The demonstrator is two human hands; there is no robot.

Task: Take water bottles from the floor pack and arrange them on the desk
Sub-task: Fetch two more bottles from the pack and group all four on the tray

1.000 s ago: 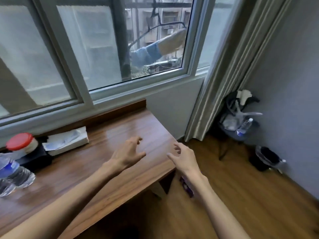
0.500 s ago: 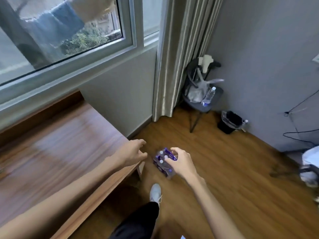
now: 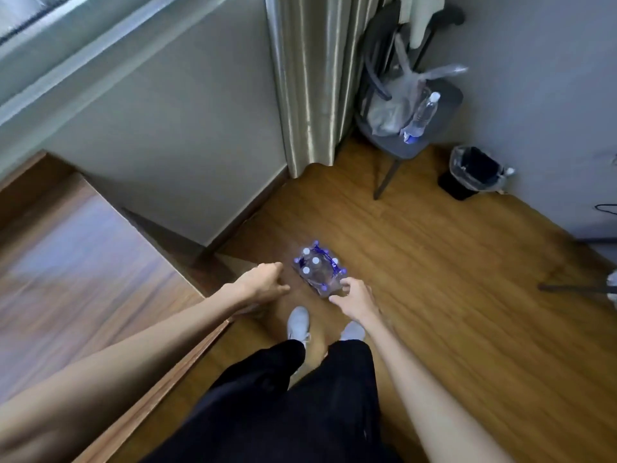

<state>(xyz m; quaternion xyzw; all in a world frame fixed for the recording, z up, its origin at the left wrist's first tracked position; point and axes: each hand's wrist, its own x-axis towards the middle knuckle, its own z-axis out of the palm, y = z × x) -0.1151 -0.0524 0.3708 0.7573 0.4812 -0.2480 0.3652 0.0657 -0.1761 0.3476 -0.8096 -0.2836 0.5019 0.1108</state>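
A shrink-wrapped pack of water bottles (image 3: 319,267) with white caps and blue labels sits on the wooden floor just past the desk's corner. My right hand (image 3: 354,297) hovers at the pack's near right edge, fingers apart, holding nothing. To the left of the pack is my left hand (image 3: 264,284), fingers loosely curled and empty. The wooden desk (image 3: 76,262) fills the left side; no bottles show on the part in view.
A grey chair (image 3: 414,142) in the corner carries a plastic bag and one water bottle (image 3: 421,116). A black bin (image 3: 475,172) with a liner stands by the right wall. A curtain (image 3: 310,78) hangs beside the chair. My white shoes (image 3: 298,322) stand just behind the pack.
My view has swung down and right from the desk top to the floor. Both hands have dropped off the desk edge toward the pack; my legs and shoes are now in view.
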